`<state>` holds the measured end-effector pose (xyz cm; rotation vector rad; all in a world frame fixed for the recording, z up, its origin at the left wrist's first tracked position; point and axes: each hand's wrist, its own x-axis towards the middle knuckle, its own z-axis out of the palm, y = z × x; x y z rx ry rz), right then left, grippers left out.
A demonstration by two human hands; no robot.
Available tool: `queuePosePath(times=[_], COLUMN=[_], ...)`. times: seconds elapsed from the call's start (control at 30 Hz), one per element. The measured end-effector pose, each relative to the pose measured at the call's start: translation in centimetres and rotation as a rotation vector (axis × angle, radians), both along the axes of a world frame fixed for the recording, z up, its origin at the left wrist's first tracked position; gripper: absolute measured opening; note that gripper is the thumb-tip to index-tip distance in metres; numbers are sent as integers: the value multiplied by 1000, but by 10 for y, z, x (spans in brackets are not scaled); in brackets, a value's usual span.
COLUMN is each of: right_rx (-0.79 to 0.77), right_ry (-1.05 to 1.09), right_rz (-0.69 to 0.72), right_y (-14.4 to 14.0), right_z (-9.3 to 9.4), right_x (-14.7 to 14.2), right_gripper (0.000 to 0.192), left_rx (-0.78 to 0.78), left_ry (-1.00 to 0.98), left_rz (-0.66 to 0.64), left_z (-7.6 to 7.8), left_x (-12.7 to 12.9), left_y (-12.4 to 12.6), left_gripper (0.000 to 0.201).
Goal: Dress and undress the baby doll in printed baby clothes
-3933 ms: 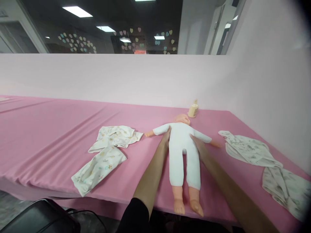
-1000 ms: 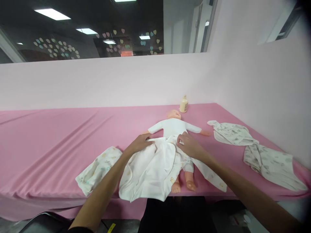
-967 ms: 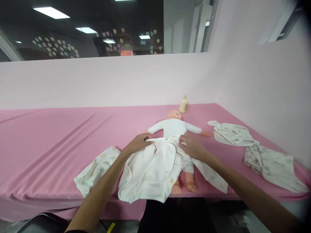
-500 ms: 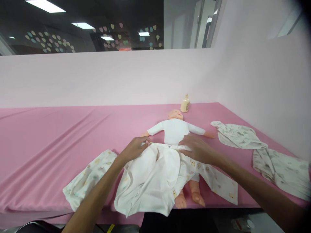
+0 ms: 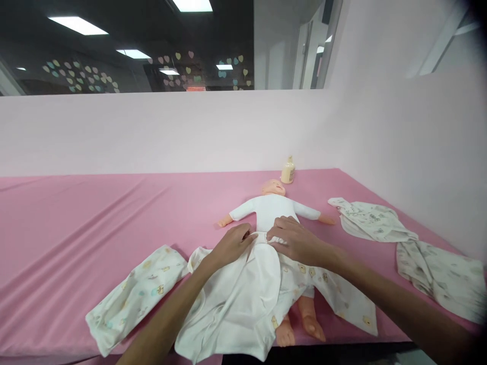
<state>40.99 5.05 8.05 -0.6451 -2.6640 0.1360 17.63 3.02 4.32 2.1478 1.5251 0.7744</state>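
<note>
A white garment point(image 5: 243, 294) is lying spread over the doll's point(image 5: 274, 213) legs, its bare feet poking out at the surface's point(image 5: 76, 223) near edge. The left hand point(image 5: 230, 246) and right hand point(image 5: 294, 241) are pinching the garment's top edge at the waist, nearly together. Torso and arms are lying uncovered; dressing looks barely begun.
</note>
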Motion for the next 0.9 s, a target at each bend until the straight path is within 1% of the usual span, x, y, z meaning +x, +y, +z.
queuePosePath(times=[0.07,0.1,0.13,0.2,0.27,0.3,0.33,0.4,0.43,0.53,0.6,0.63,0.7,0.77,0.8,0.83,0.9], right_rx=[106,127,124,70,19,17,30,92,126,190,185,158,31,-217,-363,-477,-645], right_ry=[-6,-7,-7,-9,-24,-40,-59,-105,-133,-194,-130,-52,159,312,354,388,395], right_rz=[-16,-24,-35,-75,-99,-84,-61,-18,-12,-51,-71,-81,-118,-178,-231,-283,-363], right_y=[1,1,1,-3,-8,-11,-14,-20,-23,-28,-26,-23,-13,0,7,13,20], right_z=[-2,-3,-4,-5,-5,-5,-6,-8,-10,-13,-9,-4,6,15,17,17,13], right_x=[11,18,25,41,52,56,57,54,51,42,45,51,72,98,110,121,137], right_gripper=[18,20,21,23,17,14,16,30,32,21,19,19,18,27,30,31,32], left_rx=[4,-5,-19,-55,-88,-104,-117,-132,-132,-105,-76,-66,-62,-69,-76,-84,-102], left_ry=[-36,-44,-46,-48,-70,-88,-106,-135,-143,-154,-155,-154,-151,-157,-162,-166,-174], left_rz=[13,30,53,84,75,62,51,42,44,44,54,63,84,89,83,71,51], left_z=[-4,-6,-7,-9,-10,-10,-11,-12,-12,-14,-15,-15,-14,-12,-12,-11,-11], left_x=[-11,-17,-24,-35,-39,-39,-37,-33,-32,-33,-36,-38,-42,-43,-44,-43,-43], left_y=[3,4,5,7,8,8,8,8,8,8,8,8,9,9,9,9,10], left_gripper=[34,32,31,31,32,32,32,33,33,35,35,36,37,38,38,38,37])
